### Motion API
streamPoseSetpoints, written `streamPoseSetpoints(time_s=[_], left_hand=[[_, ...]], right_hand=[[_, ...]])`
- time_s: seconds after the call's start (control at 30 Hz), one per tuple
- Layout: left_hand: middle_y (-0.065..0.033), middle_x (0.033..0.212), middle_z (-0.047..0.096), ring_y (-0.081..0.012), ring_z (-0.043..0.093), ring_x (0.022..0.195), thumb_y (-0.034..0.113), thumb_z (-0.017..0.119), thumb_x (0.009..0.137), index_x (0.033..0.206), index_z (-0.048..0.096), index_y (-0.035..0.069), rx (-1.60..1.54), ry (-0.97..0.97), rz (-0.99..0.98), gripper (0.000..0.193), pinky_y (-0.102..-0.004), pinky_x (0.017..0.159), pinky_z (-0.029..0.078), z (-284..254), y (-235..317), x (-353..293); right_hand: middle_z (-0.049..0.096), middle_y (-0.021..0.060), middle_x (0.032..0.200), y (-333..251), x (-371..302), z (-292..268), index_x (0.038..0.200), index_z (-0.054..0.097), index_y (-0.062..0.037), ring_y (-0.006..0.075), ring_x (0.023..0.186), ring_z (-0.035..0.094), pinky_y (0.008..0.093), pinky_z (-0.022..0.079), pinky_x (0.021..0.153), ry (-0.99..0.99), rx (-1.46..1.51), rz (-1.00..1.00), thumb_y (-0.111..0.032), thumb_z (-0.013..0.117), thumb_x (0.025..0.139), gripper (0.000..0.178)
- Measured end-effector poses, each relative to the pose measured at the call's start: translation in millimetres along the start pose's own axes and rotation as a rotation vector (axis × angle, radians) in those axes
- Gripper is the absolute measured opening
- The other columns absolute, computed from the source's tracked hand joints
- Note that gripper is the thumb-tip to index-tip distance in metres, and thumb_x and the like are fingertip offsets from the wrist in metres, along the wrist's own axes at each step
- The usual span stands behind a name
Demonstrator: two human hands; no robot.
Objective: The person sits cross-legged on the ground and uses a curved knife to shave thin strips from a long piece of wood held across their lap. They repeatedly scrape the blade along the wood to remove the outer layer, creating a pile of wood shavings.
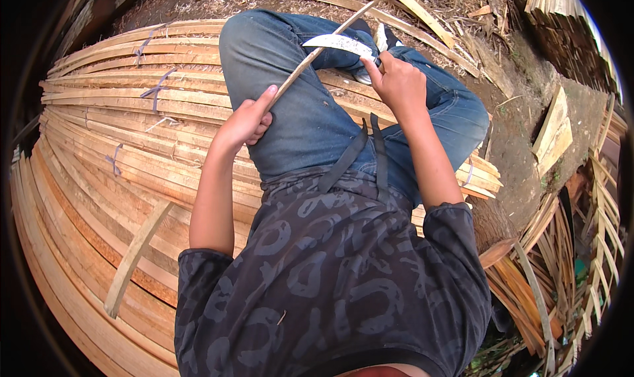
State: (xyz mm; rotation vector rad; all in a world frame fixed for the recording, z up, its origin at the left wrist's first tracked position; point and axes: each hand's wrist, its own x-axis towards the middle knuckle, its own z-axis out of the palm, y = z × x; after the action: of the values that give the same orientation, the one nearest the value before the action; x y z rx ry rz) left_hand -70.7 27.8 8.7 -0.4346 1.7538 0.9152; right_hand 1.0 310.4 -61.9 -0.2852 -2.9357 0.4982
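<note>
My left hand [249, 121] is closed around the near end of a long thin wooden stick [305, 64], which slants up and away to the right past my knees. In my right hand [400, 80] is a knife with a curved pale blade [340, 44]; its handle is mostly hidden by my fingers. The blade points left and meets or crosses the stick above my jeans [277, 67]. From this view I cannot tell whether the edge bites into the wood.
I sit cross-legged on bundled wooden strips [172, 103] tied with purplish cords [157, 90]. A short curved slat [135, 261] lies across the planks at left. Shavings and loose strips [422, 17] litter the ground ahead. Stacked wood [571, 37] stands far right, with more strips [528, 298] below.
</note>
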Motion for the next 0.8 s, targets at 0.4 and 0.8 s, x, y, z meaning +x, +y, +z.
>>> streamPoseSetpoints(time_s=[0.4, 0.8], left_hand=[[0.0094, 0.047, 0.024, -0.0041, 0.019, 0.038, 0.067, 0.045, 0.091, 0.055, 0.036, 0.016, 0.005, -0.021, -0.022, 0.064, -0.0240, 0.037, 0.014, -2.4, -0.9, 0.6], [0.0078, 0.047, 0.027, -0.0050, 0.021, 0.038, 0.068, 0.046, 0.090, 0.055, 0.038, 0.014, 0.052, 0.052, -0.015, 0.065, -0.0249, 0.036, 0.016, 1.4, 0.4, 0.6]], right_hand=[[0.068, 0.0202, 0.079, 126.6, 7.2, -35.2, 0.086, 0.070, -0.0045, 0.0405, 0.078, 0.066, 0.0483, 0.052, 0.070, -0.010, -0.147, 0.564, -0.052, 0.049, 0.093, 0.052], [0.062, 0.0149, 0.056, 32.2, 25.6, 11.2, 0.069, 0.063, -0.0073, 0.0328, 0.052, 0.065, 0.0414, 0.051, 0.045, -0.003, -0.051, 0.083, -0.058, 0.056, 0.088, 0.055]])
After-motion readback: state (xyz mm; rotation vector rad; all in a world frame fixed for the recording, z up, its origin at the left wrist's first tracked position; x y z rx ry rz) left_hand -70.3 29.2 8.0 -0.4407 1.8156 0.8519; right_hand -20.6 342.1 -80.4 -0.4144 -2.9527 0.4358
